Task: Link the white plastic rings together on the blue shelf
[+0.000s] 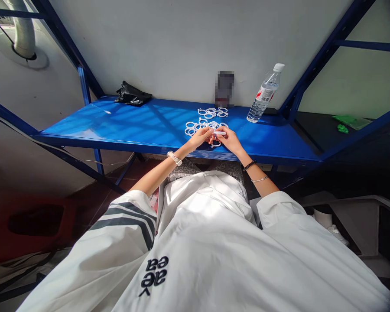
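Both hands meet near the front edge of the blue table point(143, 125). My left hand point(201, 136) is closed, its fingertips pinching a white plastic piece. In my right hand point(229, 138), thumb and fingers grip the same white plastic piece point(220, 133), which shows as a short pale strip. Its full shape is hidden by the fingers. Just behind and partly under the hands lies a cluster of white plastic rings point(191, 129) with small loops. A second group of white rings point(210, 113) sits farther back. One more ring point(216, 144) lies below my fingers.
A water bottle point(264, 95) stands at the table's right rear. At the back, a pixelated dark object point(224, 89) leans against the wall. A crumpled black plastic bag point(133, 94) lies at left. Blue frame posts point(84, 82) rise on both sides.
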Tool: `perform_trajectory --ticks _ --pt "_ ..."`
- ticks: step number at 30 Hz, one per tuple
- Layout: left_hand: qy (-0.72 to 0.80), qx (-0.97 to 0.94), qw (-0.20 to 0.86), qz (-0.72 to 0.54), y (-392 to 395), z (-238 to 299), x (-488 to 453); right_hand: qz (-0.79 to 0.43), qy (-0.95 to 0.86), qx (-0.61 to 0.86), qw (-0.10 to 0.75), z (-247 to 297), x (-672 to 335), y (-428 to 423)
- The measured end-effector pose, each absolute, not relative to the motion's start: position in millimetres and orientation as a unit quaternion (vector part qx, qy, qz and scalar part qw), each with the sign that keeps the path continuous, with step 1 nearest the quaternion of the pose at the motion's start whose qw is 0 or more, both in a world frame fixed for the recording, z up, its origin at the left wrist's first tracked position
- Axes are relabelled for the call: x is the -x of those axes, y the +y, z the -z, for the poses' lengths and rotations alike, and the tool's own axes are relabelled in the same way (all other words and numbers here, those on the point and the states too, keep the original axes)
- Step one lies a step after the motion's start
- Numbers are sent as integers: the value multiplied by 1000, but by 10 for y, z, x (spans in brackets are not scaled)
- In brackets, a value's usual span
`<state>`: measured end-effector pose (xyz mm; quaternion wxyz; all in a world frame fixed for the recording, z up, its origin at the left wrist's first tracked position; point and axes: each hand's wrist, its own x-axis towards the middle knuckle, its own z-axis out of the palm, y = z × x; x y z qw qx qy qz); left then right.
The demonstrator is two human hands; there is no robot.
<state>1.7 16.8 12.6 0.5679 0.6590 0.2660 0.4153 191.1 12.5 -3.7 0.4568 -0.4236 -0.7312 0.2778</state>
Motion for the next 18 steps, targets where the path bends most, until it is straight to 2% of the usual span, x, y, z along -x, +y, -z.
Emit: perform_trajectory --ticks 18 --pt "265 -658 562 -425 215 -72 -6 -254 -760 416 430 -21 -1904 42"
